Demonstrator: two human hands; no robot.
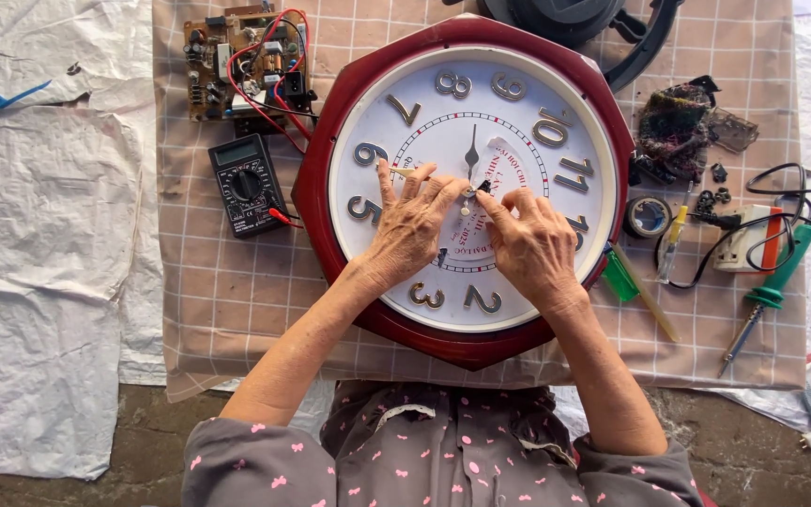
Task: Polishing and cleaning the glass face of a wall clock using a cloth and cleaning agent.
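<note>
Clock [466,188] centre hidden beneath both hands' fingertips.

place: makeshift repair workshop | cues: multimeter [246,184], circuit board [241,61], soldering iron [770,293], floor cloth [237,300]

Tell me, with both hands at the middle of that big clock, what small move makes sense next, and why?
Probably press the hand piece down onto the centre hub. Both the left hand and right hand pinch at the centre of the wall clock; one black clock hand already sits there, pointing away from the person.
</note>
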